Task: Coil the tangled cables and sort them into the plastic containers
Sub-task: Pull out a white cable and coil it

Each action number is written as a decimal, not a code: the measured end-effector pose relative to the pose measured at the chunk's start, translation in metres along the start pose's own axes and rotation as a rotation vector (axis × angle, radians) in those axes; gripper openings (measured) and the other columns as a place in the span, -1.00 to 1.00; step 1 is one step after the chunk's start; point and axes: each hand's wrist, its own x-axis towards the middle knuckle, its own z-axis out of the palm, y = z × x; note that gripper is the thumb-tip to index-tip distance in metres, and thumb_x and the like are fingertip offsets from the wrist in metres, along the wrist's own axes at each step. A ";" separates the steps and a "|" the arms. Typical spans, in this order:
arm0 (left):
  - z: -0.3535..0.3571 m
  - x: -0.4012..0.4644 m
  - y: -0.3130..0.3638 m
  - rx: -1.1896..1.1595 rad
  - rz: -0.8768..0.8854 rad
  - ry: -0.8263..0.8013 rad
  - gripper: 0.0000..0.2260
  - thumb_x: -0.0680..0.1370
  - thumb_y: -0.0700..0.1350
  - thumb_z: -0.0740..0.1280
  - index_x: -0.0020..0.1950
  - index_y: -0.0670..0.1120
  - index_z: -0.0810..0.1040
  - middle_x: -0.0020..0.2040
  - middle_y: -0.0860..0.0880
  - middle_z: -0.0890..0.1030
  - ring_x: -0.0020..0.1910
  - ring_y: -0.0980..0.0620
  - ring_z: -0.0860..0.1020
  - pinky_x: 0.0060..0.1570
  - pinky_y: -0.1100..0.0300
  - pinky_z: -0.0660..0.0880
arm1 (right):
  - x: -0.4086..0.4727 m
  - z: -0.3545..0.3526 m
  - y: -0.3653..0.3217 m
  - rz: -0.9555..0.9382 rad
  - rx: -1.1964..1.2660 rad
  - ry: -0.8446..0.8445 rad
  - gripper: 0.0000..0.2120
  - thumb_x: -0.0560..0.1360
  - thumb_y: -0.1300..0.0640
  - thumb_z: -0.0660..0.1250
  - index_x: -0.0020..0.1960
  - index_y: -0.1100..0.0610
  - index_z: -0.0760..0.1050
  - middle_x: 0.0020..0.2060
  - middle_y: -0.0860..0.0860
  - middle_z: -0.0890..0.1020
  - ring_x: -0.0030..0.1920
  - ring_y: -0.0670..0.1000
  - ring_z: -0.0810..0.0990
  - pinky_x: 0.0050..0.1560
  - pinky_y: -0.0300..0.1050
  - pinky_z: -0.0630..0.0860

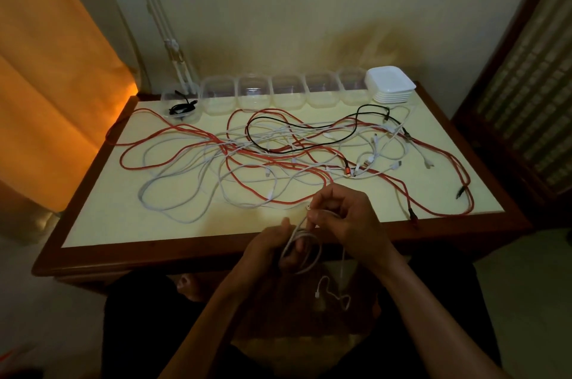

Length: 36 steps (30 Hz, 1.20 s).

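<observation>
Left hand (272, 247) grips a half-wound thin white cable coil (301, 251) at the table's near edge, right hand (343, 217) pinches its plug end — the loose tail dangling below could snag and spring the loops apart. The clear plastic containers (288, 95) sit well apart.

Both the left hand (272, 247) and right hand (346, 217) hold a coiled white cable (305, 250) above the table (123, 224).
</observation>
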 end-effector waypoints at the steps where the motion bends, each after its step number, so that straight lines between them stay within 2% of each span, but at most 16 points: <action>1: 0.000 0.001 -0.002 -0.029 0.038 -0.029 -0.63 0.65 -0.13 0.09 -0.25 -0.13 0.58 -0.47 0.04 0.44 -0.45 0.09 0.41 -0.25 0.30 0.46 | 0.002 -0.001 0.004 0.001 0.000 0.027 -0.91 0.48 0.42 0.37 -0.07 0.28 0.53 -0.31 0.13 0.68 -0.25 0.09 0.69 -0.15 -0.11 0.61; 4: 0.001 0.005 -0.005 -0.090 0.088 -0.124 -0.71 0.62 -0.09 0.08 -0.15 -0.22 0.49 -0.43 -0.01 0.39 -0.42 0.04 0.35 -0.29 0.18 0.36 | 0.004 -0.002 0.016 0.013 0.012 0.109 -0.91 0.47 0.42 0.38 -0.09 0.27 0.56 -0.31 0.11 0.68 -0.25 0.06 0.68 -0.13 -0.17 0.59; 7: 0.002 0.012 -0.011 -0.106 0.110 -0.144 -0.70 0.63 -0.09 0.08 -0.16 -0.24 0.45 -0.39 -0.10 0.50 -0.40 -0.03 0.45 -0.25 0.11 0.43 | 0.006 0.001 0.026 0.013 0.013 0.170 -0.89 0.46 0.43 0.39 -0.10 0.26 0.58 -0.26 0.12 0.68 -0.22 0.04 0.68 -0.13 -0.18 0.60; 9: 0.002 0.016 -0.015 -0.172 0.114 -0.161 -0.72 0.64 -0.06 0.12 -0.13 -0.22 0.47 -0.38 -0.13 0.55 -0.45 -0.01 0.47 -0.29 0.11 0.45 | 0.007 0.002 0.032 0.021 -0.002 0.203 -0.91 0.45 0.39 0.42 -0.11 0.24 0.60 -0.21 0.10 0.68 -0.17 0.02 0.68 -0.10 -0.15 0.61; 12: 0.002 0.020 -0.021 -0.296 0.113 -0.198 -0.76 0.61 -0.01 0.22 -0.12 -0.16 0.48 -0.43 -0.07 0.38 -0.50 0.05 0.32 -0.39 0.16 0.31 | 0.009 0.003 0.041 0.048 -0.020 0.233 -0.89 0.46 0.34 0.44 -0.12 0.15 0.63 -0.19 0.03 0.68 -0.11 -0.01 0.67 -0.05 -0.15 0.61; 15: 0.002 0.022 -0.023 -0.352 0.070 -0.207 -0.76 0.59 0.02 0.26 -0.12 -0.15 0.45 -0.42 -0.03 0.27 -0.49 0.09 0.20 -0.44 0.21 0.21 | 0.009 0.006 0.050 0.042 -0.044 0.246 -0.87 0.50 0.35 0.39 -0.07 0.14 0.64 -0.16 -0.01 0.69 -0.06 -0.04 0.66 -0.02 -0.21 0.58; 17: 0.001 0.023 -0.022 -0.295 0.034 -0.136 -0.74 0.59 0.03 0.22 -0.17 -0.14 0.44 -0.43 -0.03 0.24 -0.49 0.08 0.18 -0.45 0.24 0.22 | 0.009 0.007 0.056 0.033 -0.076 0.250 -0.84 0.52 0.34 0.37 -0.05 0.12 0.64 -0.13 -0.03 0.69 -0.02 -0.06 0.65 0.01 -0.24 0.57; 21: -0.001 0.019 -0.015 -0.230 0.013 0.034 -0.69 0.59 0.01 0.15 -0.29 -0.13 0.39 -0.47 -0.03 0.22 -0.52 0.07 0.17 -0.48 0.25 0.22 | 0.006 0.014 0.063 0.019 -0.109 0.219 -0.71 0.54 0.34 0.34 -0.06 -0.06 0.61 -0.10 -0.15 0.68 0.03 -0.13 0.64 0.04 -0.26 0.56; 23: 0.003 0.016 -0.009 -0.301 -0.009 0.074 -0.69 0.61 -0.04 0.15 -0.30 -0.13 0.35 -0.49 0.00 0.21 -0.54 0.09 0.15 -0.49 0.25 0.12 | 0.003 0.016 0.066 0.024 -0.089 0.199 -0.68 0.55 0.33 0.32 -0.04 -0.11 0.61 -0.07 -0.16 0.68 0.04 -0.13 0.64 0.04 -0.25 0.57; 25: 0.006 0.016 -0.003 -0.409 -0.111 0.155 -0.68 0.62 -0.08 0.11 -0.32 -0.13 0.29 -0.54 0.03 0.17 -0.58 0.12 0.12 -0.49 0.23 0.03 | 0.000 0.017 0.070 0.008 -0.112 0.187 -0.69 0.57 0.29 0.31 0.01 -0.13 0.62 -0.05 -0.16 0.68 0.04 -0.11 0.65 0.03 -0.23 0.58; 28: 0.003 0.020 0.004 -0.577 -0.156 0.314 -0.66 0.64 -0.08 0.10 -0.33 -0.11 0.26 -0.57 0.07 0.12 -0.63 0.15 0.09 -0.51 0.23 -0.03 | -0.009 0.022 0.076 -0.002 -0.185 0.152 -0.69 0.58 0.28 0.29 0.17 -0.07 0.61 -0.02 -0.17 0.68 0.00 -0.15 0.65 -0.01 -0.23 0.58; 30: -0.006 0.024 0.008 -0.676 -0.082 0.393 -0.68 0.64 -0.04 0.11 -0.30 -0.10 0.30 -0.55 0.08 0.13 -0.61 0.16 0.10 -0.50 0.22 0.00 | -0.019 0.026 0.074 0.067 -0.179 0.085 -0.67 0.61 0.21 0.27 0.28 -0.11 0.54 -0.12 -0.20 0.66 -0.20 -0.21 0.62 -0.20 -0.33 0.52; 32: -0.019 0.026 0.012 -0.819 0.016 0.413 -0.72 0.61 0.02 0.15 -0.23 -0.10 0.37 -0.48 0.07 0.19 -0.54 0.14 0.14 -0.43 0.22 0.09 | -0.033 0.028 0.072 0.208 -0.136 -0.070 -0.65 0.64 0.14 0.22 0.34 -0.18 0.44 -0.23 -0.12 0.62 -0.37 -0.17 0.56 -0.34 -0.33 0.45; 34: -0.033 0.028 0.017 -0.916 0.102 0.420 -0.75 0.52 0.06 0.24 -0.10 -0.13 0.43 -0.38 0.04 0.29 -0.42 0.10 0.24 -0.28 0.21 0.20 | -0.045 0.027 0.073 0.282 -0.206 -0.232 -0.72 0.65 0.10 0.20 0.31 -0.15 0.47 -0.34 -0.06 0.59 -0.38 -0.15 0.55 -0.35 -0.22 0.47; 36: -0.046 0.031 0.016 -0.775 0.130 0.491 -0.69 0.54 0.09 0.21 0.05 -0.15 0.44 -0.30 0.00 0.35 -0.32 0.05 0.31 -0.15 0.15 0.26 | -0.052 0.025 0.075 0.305 -0.260 -0.301 -0.84 0.64 0.10 0.23 0.13 -0.08 0.55 -0.36 -0.08 0.57 -0.34 -0.15 0.56 -0.24 -0.08 0.52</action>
